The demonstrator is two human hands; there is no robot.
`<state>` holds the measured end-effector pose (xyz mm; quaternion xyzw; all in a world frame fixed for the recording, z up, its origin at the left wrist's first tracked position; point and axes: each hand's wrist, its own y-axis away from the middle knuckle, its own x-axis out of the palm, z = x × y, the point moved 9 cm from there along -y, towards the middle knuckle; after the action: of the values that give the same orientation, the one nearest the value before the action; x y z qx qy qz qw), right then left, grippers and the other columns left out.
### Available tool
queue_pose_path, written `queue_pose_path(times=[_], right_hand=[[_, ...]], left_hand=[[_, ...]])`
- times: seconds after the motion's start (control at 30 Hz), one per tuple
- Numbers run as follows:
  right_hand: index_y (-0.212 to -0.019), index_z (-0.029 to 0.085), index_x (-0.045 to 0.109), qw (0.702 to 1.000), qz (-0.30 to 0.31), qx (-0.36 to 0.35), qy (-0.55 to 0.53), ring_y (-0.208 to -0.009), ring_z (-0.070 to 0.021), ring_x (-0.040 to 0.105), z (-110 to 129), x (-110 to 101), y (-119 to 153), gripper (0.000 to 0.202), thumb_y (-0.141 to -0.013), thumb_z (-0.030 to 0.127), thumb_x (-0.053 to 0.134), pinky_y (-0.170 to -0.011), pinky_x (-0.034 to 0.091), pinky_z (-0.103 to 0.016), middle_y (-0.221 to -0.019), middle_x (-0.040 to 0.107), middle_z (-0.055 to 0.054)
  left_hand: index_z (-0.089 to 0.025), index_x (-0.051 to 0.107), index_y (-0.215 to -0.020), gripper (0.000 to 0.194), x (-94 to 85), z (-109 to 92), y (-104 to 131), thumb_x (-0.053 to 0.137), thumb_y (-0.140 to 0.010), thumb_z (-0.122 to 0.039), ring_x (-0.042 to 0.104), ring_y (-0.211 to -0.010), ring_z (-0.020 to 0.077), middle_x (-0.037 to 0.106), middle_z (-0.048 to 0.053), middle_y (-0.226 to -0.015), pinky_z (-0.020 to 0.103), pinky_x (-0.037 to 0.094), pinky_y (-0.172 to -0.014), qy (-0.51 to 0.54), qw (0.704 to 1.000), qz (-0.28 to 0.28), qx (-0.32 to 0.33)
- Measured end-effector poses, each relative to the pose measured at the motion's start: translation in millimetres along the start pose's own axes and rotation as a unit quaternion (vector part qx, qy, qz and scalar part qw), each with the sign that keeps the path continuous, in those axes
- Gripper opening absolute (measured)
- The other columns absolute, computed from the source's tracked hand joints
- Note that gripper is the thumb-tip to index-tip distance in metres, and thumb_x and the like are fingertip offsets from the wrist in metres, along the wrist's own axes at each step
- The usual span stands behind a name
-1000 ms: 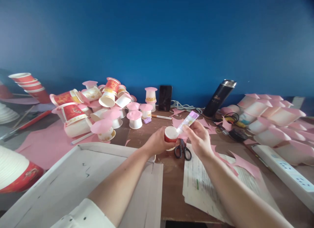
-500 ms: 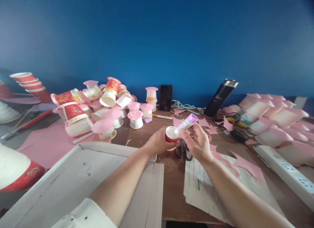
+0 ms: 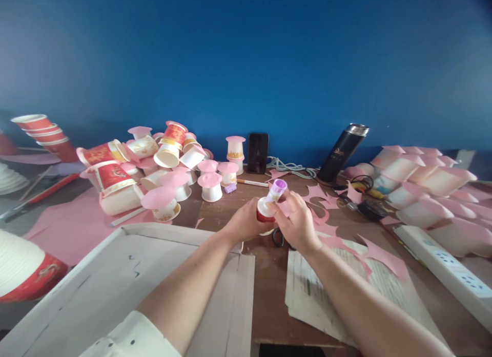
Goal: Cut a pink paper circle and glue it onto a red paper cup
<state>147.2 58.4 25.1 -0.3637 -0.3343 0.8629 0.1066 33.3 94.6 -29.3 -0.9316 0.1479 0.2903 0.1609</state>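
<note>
My left hand (image 3: 246,223) is wrapped round a red paper cup (image 3: 265,213), whose pale end faces up. Between the fingers and thumb of my right hand (image 3: 296,221) is a glue stick (image 3: 275,192) with a purple open end. Its lower end meets the top of the cup. Black scissors (image 3: 278,237) lie on the table just below the cup, partly hidden by my right hand. Pink paper scraps (image 3: 321,195) are scattered to the right of that hand.
Several paper cups with pink discs (image 3: 175,180) are piled at left, behind a white tray-like box (image 3: 154,275). A phone (image 3: 258,153) and a black flask (image 3: 342,153) stand by the blue wall. Pink-topped cups (image 3: 438,185) and a power strip (image 3: 453,267) are at right.
My right hand has moved left and tipped the glue stick more upright over the cup. More of the scissors is covered now. My left hand keeps its hold on the cup.
</note>
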Motion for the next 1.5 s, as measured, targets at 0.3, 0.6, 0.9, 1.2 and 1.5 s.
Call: queue_pose_path(times=[0.3,0.6,0.9,1.2,1.5], right_hand=[[-0.095,0.022,0.061,0.997,0.035,0.007,-0.074,-0.084,-0.0200,0.061,5.2,-3.8,3.5,0.017,-0.084,0.035,0.061,-0.081,0.045,-0.035,-0.088,0.064,-0.003],[-0.097,0.023,0.062,1.000,0.027,-0.007,0.007,-0.087,-0.0236,0.059,3.1,8.3,-3.9,0.018,-0.084,0.034,0.060,-0.080,0.044,-0.038,-0.089,0.066,-0.004],[-0.098,0.021,0.063,0.984,-0.127,0.109,-0.064,-0.088,-0.0228,0.061,-34.7,-25.6,0.8,0.024,-0.086,0.041,0.056,-0.082,0.047,-0.038,-0.093,0.067,-0.006],[-0.104,0.021,0.062,0.998,-0.006,-0.016,0.053,-0.091,-0.0252,0.057,-3.9,-3.9,-6.8,0.023,-0.086,0.035,0.055,-0.085,0.043,-0.042,-0.094,0.065,-0.007],[-0.097,0.020,0.062,0.923,-0.021,0.183,-0.337,-0.081,-0.0202,0.064,-39.0,4.4,-0.4,0.030,-0.088,0.047,0.051,-0.077,0.051,-0.036,-0.087,0.068,-0.005]], left_hand=[[-0.022,0.058,-0.105,0.041,0.7,-6.3,0.3,0.069,-0.067,-0.031,0.063,-0.090,0.0221,0.066,0.004,-0.102,0.031,0.048,-0.076,0.020,0.999,0.014,0.025],[-0.019,0.055,-0.104,0.045,2.2,0.9,-0.5,0.070,-0.066,-0.036,0.062,-0.089,0.0226,0.065,0.007,-0.101,0.033,0.048,-0.076,0.006,1.000,0.005,0.011],[-0.020,0.056,-0.103,0.054,-1.4,0.8,1.9,0.072,-0.063,-0.053,0.063,-0.088,0.0231,0.066,0.006,-0.100,0.033,0.047,-0.076,0.005,1.000,0.001,-0.024],[-0.019,0.054,-0.105,0.055,0.6,3.5,1.4,0.072,-0.063,-0.050,0.063,-0.089,0.0242,0.066,0.008,-0.102,0.034,0.048,-0.076,0.003,1.000,0.007,-0.027],[-0.021,0.055,-0.103,0.054,-0.7,2.1,1.8,0.073,-0.062,-0.052,0.062,-0.091,0.0245,0.065,0.006,-0.101,0.033,0.047,-0.075,0.005,0.999,0.008,-0.035]])
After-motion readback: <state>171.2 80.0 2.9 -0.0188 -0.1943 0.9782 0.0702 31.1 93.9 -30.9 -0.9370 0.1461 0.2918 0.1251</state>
